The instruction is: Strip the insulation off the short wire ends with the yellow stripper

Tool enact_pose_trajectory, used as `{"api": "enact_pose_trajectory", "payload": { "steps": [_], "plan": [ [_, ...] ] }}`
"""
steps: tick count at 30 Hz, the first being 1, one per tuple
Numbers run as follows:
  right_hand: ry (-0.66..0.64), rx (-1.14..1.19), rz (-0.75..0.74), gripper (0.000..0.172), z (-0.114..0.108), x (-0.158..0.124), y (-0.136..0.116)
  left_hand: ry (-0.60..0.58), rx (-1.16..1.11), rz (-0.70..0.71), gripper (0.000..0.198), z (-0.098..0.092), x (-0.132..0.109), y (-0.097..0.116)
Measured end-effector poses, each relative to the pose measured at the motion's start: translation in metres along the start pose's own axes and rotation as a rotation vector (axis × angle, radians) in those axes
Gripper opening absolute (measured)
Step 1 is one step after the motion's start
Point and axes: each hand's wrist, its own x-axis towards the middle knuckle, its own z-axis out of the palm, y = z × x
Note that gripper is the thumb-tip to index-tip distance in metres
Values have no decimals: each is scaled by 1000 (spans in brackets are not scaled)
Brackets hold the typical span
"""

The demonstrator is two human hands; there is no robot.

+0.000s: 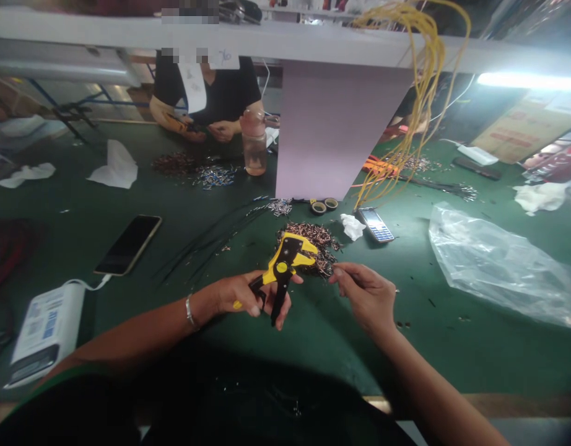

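**Nothing here reads clearly; only blurred print and one faint handwritten mark**

The white power bank (46, 331) at lower left carries a label with small print and blue blocks, too blurred to read. The cardboard box (529, 121) at right shows red printed lines, also illegible. A paper tag (223, 57) at upper centre bears a blue handwritten mark, perhaps "76", though I cannot be sure.
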Motion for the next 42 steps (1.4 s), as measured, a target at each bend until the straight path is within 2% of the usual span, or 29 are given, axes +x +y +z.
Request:
{"api": "enact_pose_trajectory", "payload": {
  "steps": [8,14,17,24,27,35,42],
  "plan": [
    [70,-138,-112,15,-2,1,-2,11,10,14,88,-3,0,-2],
    [71,-209,-182,16,-1,1,-2,49,40,4,87,-1,0,-1],
    [105,-263,-202,17,-1,0,0,28,35,-16,85,0,0,1],
    [41,-336,-285,18,-1,2,7,77,-9,11,74,2,1,5],
    [27,-365,-384,16,2,0,8,108,4,23,71,5,1,6],
    [23,-464,-787,17,11,-11,-3,188,125,37,73,14,3,1],
    [-40,-567,-958,14,13,-17,-10,195,205,27,75,18,5,-4]
  ]
}}
